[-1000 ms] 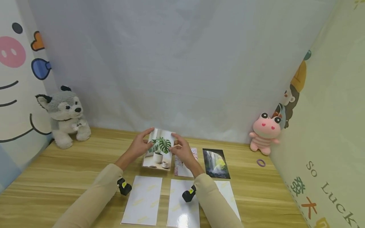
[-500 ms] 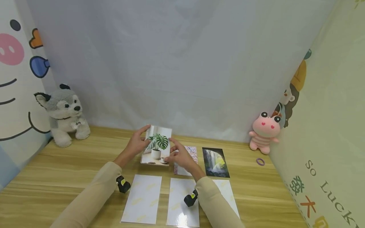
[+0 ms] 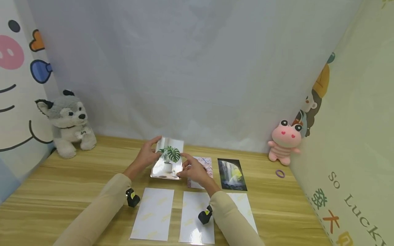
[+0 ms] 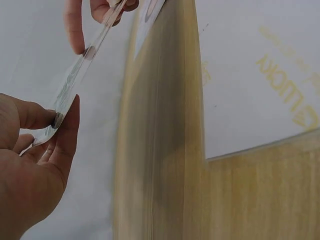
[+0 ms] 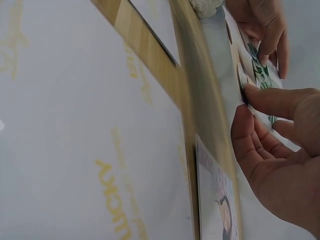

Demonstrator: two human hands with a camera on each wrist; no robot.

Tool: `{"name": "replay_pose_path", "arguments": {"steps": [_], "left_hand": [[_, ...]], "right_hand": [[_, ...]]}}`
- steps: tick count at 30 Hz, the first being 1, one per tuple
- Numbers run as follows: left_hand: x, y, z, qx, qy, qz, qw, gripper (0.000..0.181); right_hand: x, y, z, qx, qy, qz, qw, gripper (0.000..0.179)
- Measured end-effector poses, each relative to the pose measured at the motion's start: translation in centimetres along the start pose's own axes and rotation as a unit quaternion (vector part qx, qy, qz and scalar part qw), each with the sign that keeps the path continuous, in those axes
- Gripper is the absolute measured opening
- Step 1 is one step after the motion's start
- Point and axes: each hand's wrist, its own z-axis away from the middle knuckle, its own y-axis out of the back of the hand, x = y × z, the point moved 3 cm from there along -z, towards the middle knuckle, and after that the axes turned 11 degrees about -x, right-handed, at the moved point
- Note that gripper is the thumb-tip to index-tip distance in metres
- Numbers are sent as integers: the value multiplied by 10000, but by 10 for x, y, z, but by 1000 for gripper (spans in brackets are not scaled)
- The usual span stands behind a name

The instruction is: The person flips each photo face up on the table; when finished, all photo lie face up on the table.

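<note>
A glossy photo print (image 3: 168, 159) of a potted monstera is held up over the back of the table, picture side toward the head camera. My left hand (image 3: 144, 157) pinches its left edge, thumb in front and fingers behind. On the lower right edge, my right hand (image 3: 195, 171) pinches it between thumb and fingers. Seen nearly edge-on in the left wrist view, the print (image 4: 70, 90) bends slightly and shows more than one thin layer. Behind my right hand lies a pink blossom photo (image 3: 206, 164), partly hidden; the dark waterfall photo (image 3: 232, 174) lies beside it.
Face-down white sheets with faint yellow lettering lie in the front row: a left sheet (image 3: 152, 213), a middle sheet (image 3: 197, 218) and a right sheet (image 3: 244, 206) partly under my right forearm. A plush husky (image 3: 72, 124), a pink plush toy (image 3: 284, 141) and a purple ring (image 3: 280, 173) stand at the sides.
Both hands have shifted slightly left with the print. My right hand has slid from its upper right edge down to the lower right. The print now catches more glare.
</note>
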Motion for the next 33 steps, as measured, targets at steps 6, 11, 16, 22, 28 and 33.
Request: {"name": "replay_pose_path", "arguments": {"steps": [6,11,16,22,28,33], "left_hand": [[-10,1,-5,-20,240,-810,9964,70],[-23,3,-11,-118,270,-1411,9896,66],[-33,2,-15,-216,514,-1941,9794,66],[-35,2,-13,-368,706,-2160,9731,66],[-36,1,-12,-556,952,-2199,9693,67],[-36,0,-12,-618,979,-2531,9605,65]], "right_hand": [[3,-3,-6,168,-220,487,9984,77],[4,-8,-10,208,-339,988,9943,78],[6,-14,-15,126,-442,1033,9936,77],[4,-21,-16,159,-630,1209,9905,76],[0,-23,-15,26,-769,1604,9841,72],[0,-24,-16,-67,-851,1849,9791,70]]}}
